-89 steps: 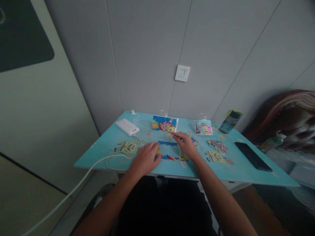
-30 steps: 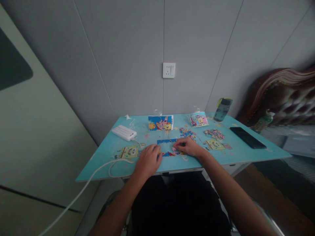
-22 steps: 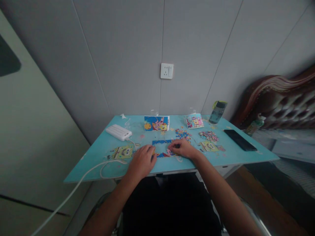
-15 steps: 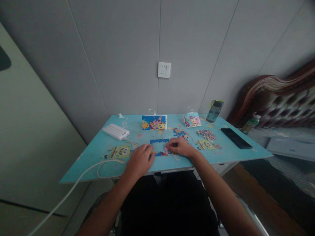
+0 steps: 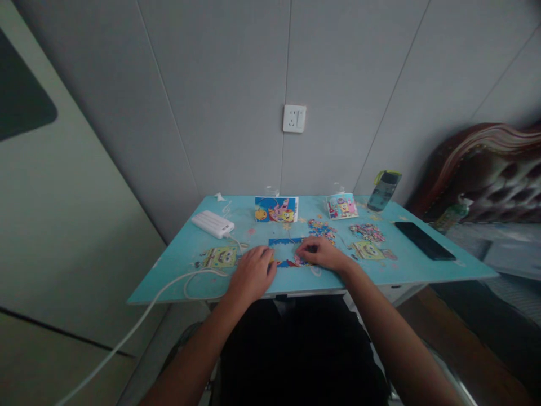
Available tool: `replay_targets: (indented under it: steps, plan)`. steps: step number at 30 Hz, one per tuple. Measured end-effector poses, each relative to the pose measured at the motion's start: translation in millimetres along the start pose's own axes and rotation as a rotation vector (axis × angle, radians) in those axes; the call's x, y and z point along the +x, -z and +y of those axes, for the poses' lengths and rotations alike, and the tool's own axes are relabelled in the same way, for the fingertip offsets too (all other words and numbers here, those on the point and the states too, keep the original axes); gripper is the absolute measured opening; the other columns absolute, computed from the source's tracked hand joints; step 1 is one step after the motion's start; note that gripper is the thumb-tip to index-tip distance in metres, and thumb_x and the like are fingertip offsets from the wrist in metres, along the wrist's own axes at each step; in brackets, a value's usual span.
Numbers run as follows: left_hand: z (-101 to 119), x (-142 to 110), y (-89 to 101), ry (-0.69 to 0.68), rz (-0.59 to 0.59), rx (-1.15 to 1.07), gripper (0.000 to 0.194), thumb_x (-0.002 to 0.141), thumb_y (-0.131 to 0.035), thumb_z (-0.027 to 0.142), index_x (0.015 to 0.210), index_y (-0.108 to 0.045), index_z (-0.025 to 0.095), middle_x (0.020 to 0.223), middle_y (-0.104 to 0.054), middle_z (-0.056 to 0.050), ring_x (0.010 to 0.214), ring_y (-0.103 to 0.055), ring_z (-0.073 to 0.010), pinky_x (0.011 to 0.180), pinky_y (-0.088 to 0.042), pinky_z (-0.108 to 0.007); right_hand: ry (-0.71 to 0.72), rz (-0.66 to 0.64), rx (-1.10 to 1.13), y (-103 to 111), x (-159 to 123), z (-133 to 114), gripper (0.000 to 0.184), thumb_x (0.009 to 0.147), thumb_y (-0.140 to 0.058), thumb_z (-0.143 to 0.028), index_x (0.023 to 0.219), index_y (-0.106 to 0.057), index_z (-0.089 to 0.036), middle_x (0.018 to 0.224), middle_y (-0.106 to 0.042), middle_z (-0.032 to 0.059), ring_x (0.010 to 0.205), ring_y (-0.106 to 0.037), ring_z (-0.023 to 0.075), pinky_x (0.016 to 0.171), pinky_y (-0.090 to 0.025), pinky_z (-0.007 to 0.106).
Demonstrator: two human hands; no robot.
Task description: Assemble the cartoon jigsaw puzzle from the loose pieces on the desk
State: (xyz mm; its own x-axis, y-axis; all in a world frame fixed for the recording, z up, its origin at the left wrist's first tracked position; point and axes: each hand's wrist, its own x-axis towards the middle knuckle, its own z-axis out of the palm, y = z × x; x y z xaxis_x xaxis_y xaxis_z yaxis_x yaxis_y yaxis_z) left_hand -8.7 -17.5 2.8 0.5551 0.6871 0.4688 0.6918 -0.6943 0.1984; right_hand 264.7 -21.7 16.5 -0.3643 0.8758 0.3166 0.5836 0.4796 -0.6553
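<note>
A partly assembled jigsaw puzzle point(image 5: 284, 241) lies near the front of the table, its blue border joined around an open middle. My left hand point(image 5: 255, 272) rests flat over the puzzle's left side, fingers stretched and holding nothing. On the right side, my right hand point(image 5: 322, 252) has thumb and fingers pinched on a small pinkish puzzle piece point(image 5: 298, 260) at the inner edge, partly hidden by the fingertips. Just behind that hand is a loose pile of mostly blue and yellow pieces point(image 5: 322, 229). Another pile of pink mixed pieces point(image 5: 367, 232) sits farther right.
Two cartoon picture cards, a blue one point(image 5: 276, 210) and a pale one point(image 5: 341, 206), stand at the back. A white power bank point(image 5: 212, 224) with a cable point(image 5: 163, 293) lies left. On the right are a black phone point(image 5: 424, 241) and a water bottle point(image 5: 384, 192).
The whole view has shifted, so everything appears farther right. Both hands keep nearly the same places on the puzzle.
</note>
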Motion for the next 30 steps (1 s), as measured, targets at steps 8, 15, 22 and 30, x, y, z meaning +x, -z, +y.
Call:
replay_targets:
  steps: [8,15,22,30]
  plan:
    - [-1.0,-0.4,0.3,-0.008,0.002,0.01,0.027,0.099,-0.052,0.028,0.123,-0.062,0.02,0.121,-0.064,-0.01,0.115,-0.061,-0.026,0.103,-0.048,-0.043,0.031,0.14,-0.094,4.0,0.1,3.7,0.014,0.09,-0.067,-0.027,0.096,-0.078,-0.021,0.095,-0.077,0.0061,0.092,-0.067,0.0223,0.089,-0.048,0.036]
    - [-0.9,-1.0,-1.5,-0.021,0.018,0.014,0.027,0.099,-0.053,0.027,0.123,-0.061,0.019,0.121,-0.064,-0.011,0.115,-0.061,-0.0265,0.103,-0.049,-0.044,0.031,0.165,-0.125,7.3,-2.2,5.4,0.016,0.092,-0.066,-0.028,0.097,-0.079,-0.022,0.095,-0.077,0.0058,0.092,-0.067,0.0223,0.089,-0.048,0.036]
    - [0.6,1.0,3.6,-0.076,0.034,0.019,0.029,0.1,-0.05,0.026,0.124,-0.061,0.015,0.124,-0.061,-0.015,0.118,-0.058,-0.0293,0.102,-0.048,-0.048,0.073,0.06,-0.109,3.1,-2.0,6.3,0.017,0.089,-0.073,-0.037,0.099,-0.08,-0.024,0.096,-0.075,0.0049,0.093,-0.067,0.0208,0.092,-0.048,0.036]
    - [39.4,2.5,11.1,-0.297,-0.049,-0.01,0.027,0.102,-0.051,0.034,0.121,-0.063,0.021,0.121,-0.064,-0.009,0.116,-0.056,-0.0258,0.108,-0.043,-0.047,0.089,0.014,-0.135,-0.2,-1.9,7.5,0.022,0.087,-0.076,-0.044,0.097,-0.081,-0.025,0.094,-0.072,0.0058,0.091,-0.064,0.0209,0.091,-0.048,0.037]
